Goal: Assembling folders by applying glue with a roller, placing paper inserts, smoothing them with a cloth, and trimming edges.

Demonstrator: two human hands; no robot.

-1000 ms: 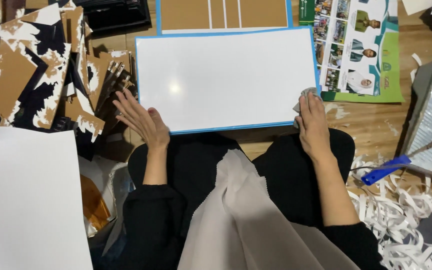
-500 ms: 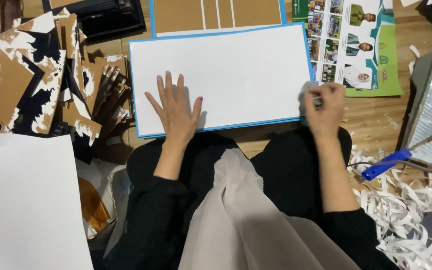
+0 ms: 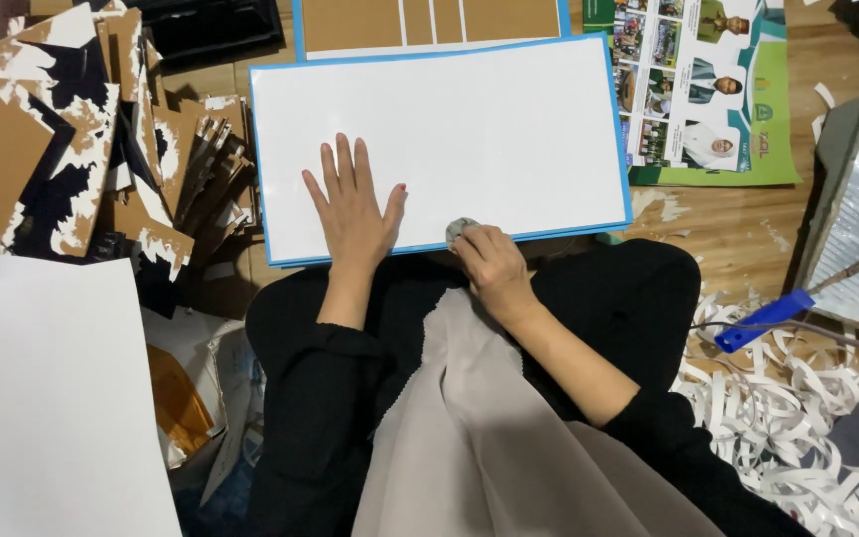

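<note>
Nearest, grey cloth (image 3: 469,438) drapes over the person's lap. Just beyond it the right hand (image 3: 489,267) sits at the near edge of the white board (image 3: 469,129), fingers pinched on a small grey wad (image 3: 459,231). The left hand (image 3: 355,209) lies flat on the board, fingers spread. To do this well, I'd judge, press down firmly with the flat hand so the board cannot slide under the wad. Left lies torn cardboard (image 3: 62,149), right paper shreds (image 3: 797,418), farther off a poster (image 3: 708,89).
</note>
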